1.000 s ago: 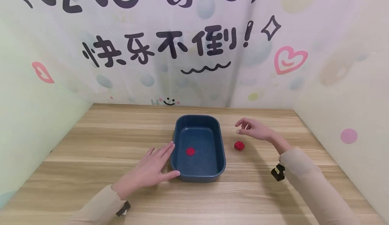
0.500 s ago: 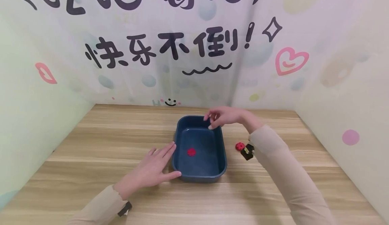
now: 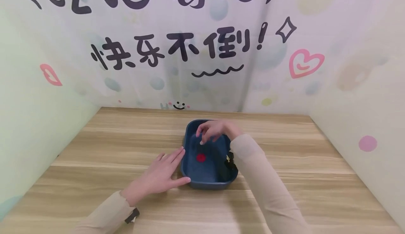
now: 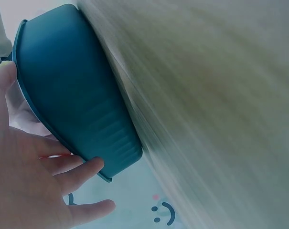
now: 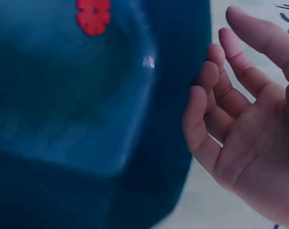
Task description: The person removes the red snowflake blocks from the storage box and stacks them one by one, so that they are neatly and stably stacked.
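Note:
A deep blue rectangular tray (image 3: 209, 185) stands on the table, with a small red notched disc (image 3: 200, 157) lying on its floor. My left hand (image 3: 158, 174) is at the tray's left side, fingers and thumb spread. In the left wrist view its fingertips lie against the tray's outer wall (image 4: 72, 86). Above the far half of the tray hovers my right hand (image 3: 215, 129), fingers loosely bent. From the right wrist view, this hand (image 5: 259, 124) has nothing in its fingers, and the red disc (image 5: 93, 16) lies apart from it.
The light wood table (image 3: 95, 149) reaches back to a printed cloth (image 3: 152, 83) with dark lettering. Pale walls border both sides. A small black device (image 3: 231, 161) hangs under my right wrist, and my right sleeve (image 3: 262, 181) crosses the table beside the tray.
My right hand has moved left from beside the tray to above it. The second red disc, right of the tray, is now hidden behind the sleeve. My left hand stays in place.

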Motion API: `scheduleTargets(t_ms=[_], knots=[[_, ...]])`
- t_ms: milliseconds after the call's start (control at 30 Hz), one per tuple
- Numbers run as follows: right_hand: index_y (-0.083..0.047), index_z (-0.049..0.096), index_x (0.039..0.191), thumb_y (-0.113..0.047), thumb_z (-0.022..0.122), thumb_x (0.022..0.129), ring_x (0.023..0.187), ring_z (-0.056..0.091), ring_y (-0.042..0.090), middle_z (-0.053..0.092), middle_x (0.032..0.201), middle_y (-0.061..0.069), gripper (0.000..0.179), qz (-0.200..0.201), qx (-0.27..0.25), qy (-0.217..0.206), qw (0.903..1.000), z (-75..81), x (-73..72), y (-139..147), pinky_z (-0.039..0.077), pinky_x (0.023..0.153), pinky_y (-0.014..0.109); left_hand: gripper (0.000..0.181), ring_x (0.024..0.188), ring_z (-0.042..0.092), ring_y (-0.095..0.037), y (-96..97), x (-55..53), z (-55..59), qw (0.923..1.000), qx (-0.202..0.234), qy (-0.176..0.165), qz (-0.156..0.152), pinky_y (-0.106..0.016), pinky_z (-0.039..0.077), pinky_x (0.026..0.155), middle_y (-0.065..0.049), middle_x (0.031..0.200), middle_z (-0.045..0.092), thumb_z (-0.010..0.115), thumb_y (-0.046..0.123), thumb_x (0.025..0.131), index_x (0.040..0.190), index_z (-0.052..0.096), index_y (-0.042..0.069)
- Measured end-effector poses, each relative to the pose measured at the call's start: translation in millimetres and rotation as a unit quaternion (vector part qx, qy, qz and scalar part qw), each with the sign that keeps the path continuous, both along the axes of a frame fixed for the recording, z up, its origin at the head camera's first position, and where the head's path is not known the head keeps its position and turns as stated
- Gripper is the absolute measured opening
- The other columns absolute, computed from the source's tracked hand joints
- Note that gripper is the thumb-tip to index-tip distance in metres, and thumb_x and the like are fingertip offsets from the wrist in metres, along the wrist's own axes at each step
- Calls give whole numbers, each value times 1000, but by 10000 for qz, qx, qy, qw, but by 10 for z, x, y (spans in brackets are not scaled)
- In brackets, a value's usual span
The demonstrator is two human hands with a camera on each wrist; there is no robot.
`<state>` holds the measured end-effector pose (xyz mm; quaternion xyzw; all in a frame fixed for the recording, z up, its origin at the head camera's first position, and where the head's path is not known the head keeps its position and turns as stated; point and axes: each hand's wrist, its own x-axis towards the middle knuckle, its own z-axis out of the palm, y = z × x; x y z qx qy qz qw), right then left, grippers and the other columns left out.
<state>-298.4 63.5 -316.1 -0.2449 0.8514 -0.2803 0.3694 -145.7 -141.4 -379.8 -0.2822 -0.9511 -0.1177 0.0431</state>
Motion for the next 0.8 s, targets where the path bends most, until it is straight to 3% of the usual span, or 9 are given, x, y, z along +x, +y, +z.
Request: scheduleTargets(t_ms=[367, 633, 800], knots=[[-11, 54, 108, -2, 62, 79, 78, 51, 19, 55, 83, 7, 31, 43, 311, -262, 9992, -321, -9, 6, 45, 72, 30, 87, 126, 27, -21, 21, -2, 13, 9998, -19, -148, 91, -53, 21, 96, -8, 142, 25, 42, 66, 78, 138, 28, 3], [-18, 56, 101, -2, 65, 77, 75, 50, 17, 53, 84, 6, 31, 179, 679, -9, 9975, -521, 41, -75, 43, 67, 27, 86, 126, 27, -21, 22, 2, -1, 9999, -5, -146, 73, -53, 21, 96, -8, 142, 24, 42, 65, 79, 138, 28, 3], [-20, 56, 98, -1, 65, 76, 75, 49, 17, 52, 85, 6, 30, 220, 757, 144, 9968, -561, 89, -133, 43, 67, 28, 86, 126, 27, -21, 21, 1, 1, 9998, 1, -157, 101, -52, 20, 97, -8, 142, 23, 43, 64, 79, 138, 27, 3]])
